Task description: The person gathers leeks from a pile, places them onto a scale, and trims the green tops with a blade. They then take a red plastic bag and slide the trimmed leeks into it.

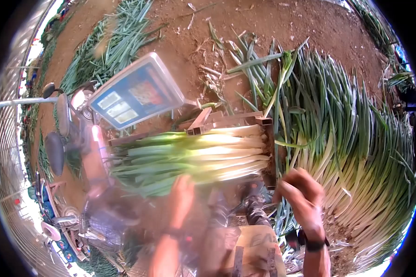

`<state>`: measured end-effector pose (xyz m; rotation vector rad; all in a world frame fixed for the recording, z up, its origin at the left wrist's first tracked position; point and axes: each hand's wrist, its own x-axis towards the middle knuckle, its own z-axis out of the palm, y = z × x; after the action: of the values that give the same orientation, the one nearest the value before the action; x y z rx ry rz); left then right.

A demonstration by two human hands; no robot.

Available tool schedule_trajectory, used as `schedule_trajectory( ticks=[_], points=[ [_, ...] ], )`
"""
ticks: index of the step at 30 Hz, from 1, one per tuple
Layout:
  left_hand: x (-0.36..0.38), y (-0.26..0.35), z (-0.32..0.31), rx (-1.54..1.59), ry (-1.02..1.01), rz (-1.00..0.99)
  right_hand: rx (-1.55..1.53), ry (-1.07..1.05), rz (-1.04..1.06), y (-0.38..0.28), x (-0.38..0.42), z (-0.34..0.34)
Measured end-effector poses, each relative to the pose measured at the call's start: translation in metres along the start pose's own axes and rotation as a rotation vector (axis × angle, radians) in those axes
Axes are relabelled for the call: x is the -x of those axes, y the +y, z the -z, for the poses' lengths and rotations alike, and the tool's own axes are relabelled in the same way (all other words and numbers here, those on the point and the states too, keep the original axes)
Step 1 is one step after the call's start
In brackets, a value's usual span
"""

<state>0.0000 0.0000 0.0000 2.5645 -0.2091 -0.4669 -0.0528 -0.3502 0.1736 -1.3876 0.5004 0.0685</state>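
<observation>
A bundle of long green onions [208, 154] lies sideways in a metal frame [269, 152], white ends to the right, green leaves to the left. My left hand [184, 191], smeared by motion, is at the bundle's lower edge, overlapping the leaves. To the right of the frame is my right hand [302, 189], its fingers curled inward; I cannot tell what, if anything, is in them. Beside that hand spreads a big pile of green onions [342, 134], leaves toward the top and pale stems lower down.
A scale display with a blue face [136, 94] stands tilted behind the frame. Cut green leaves [111, 46] lie heaped on the brown soil [263, 23] at upper left. More loose leaves [259, 69] are scattered behind the frame. A blurred wheeled machine [78, 120] stands at left.
</observation>
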Motion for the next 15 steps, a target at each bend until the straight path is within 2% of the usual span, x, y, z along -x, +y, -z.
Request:
schedule_trajectory(
  ticks=[1,3,5,6,9,12,13,15],
  points=[
    [-0.009,-0.007,-0.01,-0.016,-0.003,-0.042,0.182,-0.004,-0.144,0.044,-0.014,0.003],
    [-0.036,-0.013,-0.023,-0.11,-0.001,-0.152,0.304,-0.037,-0.227,0.109,-0.036,0.004],
    [-0.052,-0.02,-0.03,-0.267,-0.012,-0.258,0.547,-0.072,0.04,0.168,-0.054,0.003],
    [-0.062,-0.032,-0.036,-0.304,-0.04,-0.29,0.597,-0.055,-0.018,0.182,-0.063,-0.003],
    [-0.099,-0.052,-0.042,-0.346,-0.063,-0.389,0.75,-0.107,0.114,0.218,-0.091,-0.006],
    [-0.118,-0.057,-0.042,-0.376,-0.061,-0.544,0.857,-0.127,0.135,0.248,-0.114,-0.009],
    [-0.119,-0.063,-0.047,-0.355,-0.067,-0.547,0.89,-0.101,0.2,0.257,-0.118,-0.009],
    [-0.119,-0.072,-0.056,-0.312,-0.074,-0.551,0.93,-0.099,0.178,0.269,-0.123,-0.009]
  ],
)
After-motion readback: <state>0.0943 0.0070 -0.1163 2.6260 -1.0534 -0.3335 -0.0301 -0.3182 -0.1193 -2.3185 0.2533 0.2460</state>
